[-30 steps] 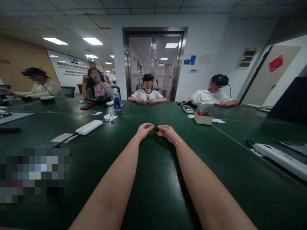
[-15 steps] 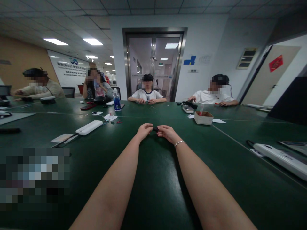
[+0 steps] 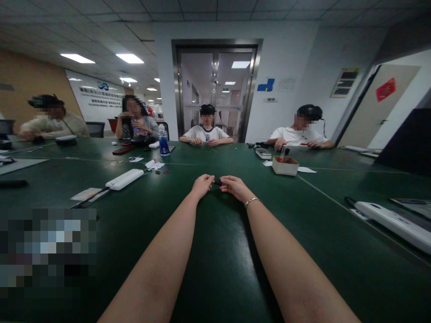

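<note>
Both of my hands are raised close together over the middle of the green table (image 3: 215, 269). A small black object (image 3: 217, 182) spans the gap between them; it is too small for me to tell its kind. My right hand (image 3: 233, 186), with a silver bracelet (image 3: 252, 202) at the wrist, pinches its right end. Fingers and thumb of my left hand (image 3: 203, 185) are closed at its other end, where a thin, lighter part shows. My fingertips hide some of the object.
Beyond my hands stands a small cardboard box (image 3: 285, 167) with something red inside. White power strips lie left (image 3: 124, 179) and right (image 3: 393, 226). A bottle with blue liquid (image 3: 164, 142) and paper scraps (image 3: 154, 165) are further back. Several people sit along the far side.
My left fingers have closed in at the black object's left end, where they were stretched out more before. My right hand has hardly moved. A person at far right has moved a hand toward the box.
</note>
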